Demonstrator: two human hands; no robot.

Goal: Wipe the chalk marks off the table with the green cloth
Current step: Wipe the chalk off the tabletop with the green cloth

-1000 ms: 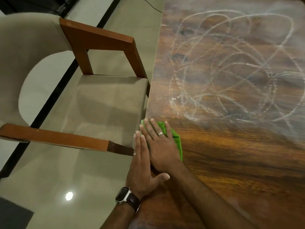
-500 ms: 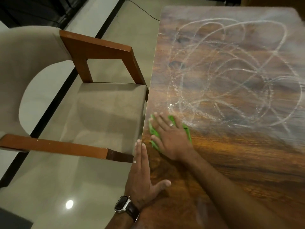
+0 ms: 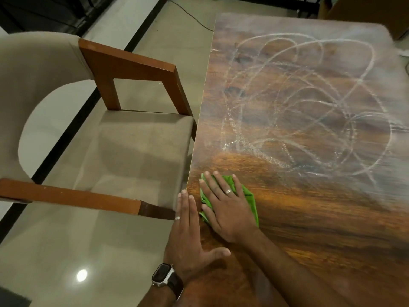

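- The table (image 3: 332, 218) has a dark brown top with a strong wood grain, and it fills the right part of the view.
- The chalk marks (image 3: 298, 107) are pale looping scribbles that cover the far and middle part of the top. The near strip of the top shows bare wood.
- The green cloth (image 3: 249, 197) lies crumpled on the near left part of the table, close to the left edge and just short of the nearest chalk loops.
- The right hand (image 3: 225, 207) lies flat on the cloth with the fingers spread wide and presses it down; it grips nothing. A ring is on one finger.
- The left hand (image 3: 188, 238) rests flat along the left edge of the table, fingers straight and together, thumb spread out to the side. It holds nothing. It is just beside the right hand, and a dark watch (image 3: 166, 276) is on its wrist.
- A chair (image 3: 132, 151) with a beige seat and brown wooden arms stands against the left edge of the table.
- The floor (image 3: 66, 251) is pale glossy tile with a black stripe, and it shows a small round reflection of light.
- Most of the cloth is hidden under the right hand; only its edges show.
- The right side of the table looks blurred, and the far background is dark and hard to make out.
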